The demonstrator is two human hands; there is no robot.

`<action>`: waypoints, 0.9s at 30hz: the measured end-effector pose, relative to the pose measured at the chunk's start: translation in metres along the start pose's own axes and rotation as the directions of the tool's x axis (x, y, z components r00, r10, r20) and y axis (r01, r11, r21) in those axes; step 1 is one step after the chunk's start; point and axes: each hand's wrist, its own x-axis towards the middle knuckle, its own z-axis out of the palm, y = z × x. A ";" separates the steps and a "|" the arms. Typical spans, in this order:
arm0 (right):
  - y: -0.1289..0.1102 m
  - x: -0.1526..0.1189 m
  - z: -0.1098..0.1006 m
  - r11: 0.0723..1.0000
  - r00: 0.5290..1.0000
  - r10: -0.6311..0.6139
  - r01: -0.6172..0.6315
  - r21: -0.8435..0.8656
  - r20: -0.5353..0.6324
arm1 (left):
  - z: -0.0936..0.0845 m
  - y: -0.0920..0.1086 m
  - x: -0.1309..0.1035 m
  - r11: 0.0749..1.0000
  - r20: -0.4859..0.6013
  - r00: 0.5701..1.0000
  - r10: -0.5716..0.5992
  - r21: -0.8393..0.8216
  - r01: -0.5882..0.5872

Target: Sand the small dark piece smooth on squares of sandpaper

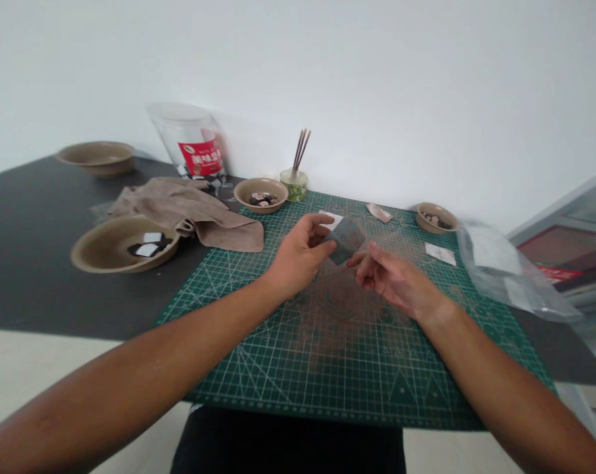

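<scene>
My left hand [305,250] pinches a small clear plastic bag [347,241] between thumb and fingers, above the green cutting mat [278,349]. Close to the bag's right edge is my right hand [389,273], its thumb and fingertips drawn near each other. Whether those fingertips touch the bag or hold anything is too blurred to make out. A white card [331,220] lies just behind the bag, partly covered by my left fingers.
Left: a bowl with black and white pieces [124,247], a brown cloth [193,210], an empty bowl [100,158] and a clear tub [186,141]. Behind: a bowl [261,196] beside a green jar with sticks [294,184]. Right: another bowl [436,218] and a plastic bag [519,273].
</scene>
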 end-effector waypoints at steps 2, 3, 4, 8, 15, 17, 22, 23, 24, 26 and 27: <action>0.001 0.000 0.000 1.000 1.000 0.000 -0.001 -0.006 -0.011 | 0.001 0.001 0.000 0.997 -0.013 0.999 -0.030 -0.067 0.030; 0.001 0.000 0.000 1.000 0.999 0.015 -0.015 0.001 -0.034 | 0.002 0.001 -0.001 0.994 -0.018 0.999 -0.050 -0.099 0.048; 0.001 0.000 0.000 0.999 0.998 0.033 -0.032 0.011 -0.060 | 0.003 0.001 -0.001 0.989 -0.023 0.997 -0.071 -0.130 0.067; -0.001 -0.002 0.003 0.999 0.998 0.035 -0.035 -0.004 -0.060 | 0.002 0.001 0.000 0.969 -0.016 0.991 -0.133 -0.212 0.127; -0.001 0.000 0.007 1.000 0.991 0.005 -0.009 -0.027 -0.132 | 0.001 -0.002 0.001 0.942 0.023 0.983 -0.183 -0.283 0.182; 0.001 0.001 0.006 0.999 0.987 -0.016 0.011 -0.030 -0.162 | 0.002 -0.002 0.000 0.933 0.042 0.981 -0.189 -0.304 0.193; 0.003 0.003 0.002 0.981 0.978 -0.117 0.087 -0.172 -0.175 | 0.004 0.000 -0.002 0.940 0.088 0.975 -0.202 -0.261 0.218; 0.003 0.002 0.002 0.976 0.975 -0.129 0.092 -0.199 -0.181 | 0.004 0.000 -0.003 0.947 0.099 0.974 -0.206 -0.230 0.224; 0.003 0.002 0.002 0.970 0.972 -0.140 0.096 -0.225 -0.190 | 0.004 0.000 -0.003 0.957 0.104 0.973 -0.206 -0.184 0.222; 0.000 0.001 0.004 0.953 0.964 -0.165 0.101 -0.285 -0.209 | 0.002 0.000 -0.002 0.978 0.095 0.976 -0.197 -0.051 0.203; -0.001 0.000 0.005 0.941 0.960 -0.180 0.104 -0.323 -0.216 | 0.001 0.000 -0.002 0.982 0.082 0.979 -0.187 0.025 0.185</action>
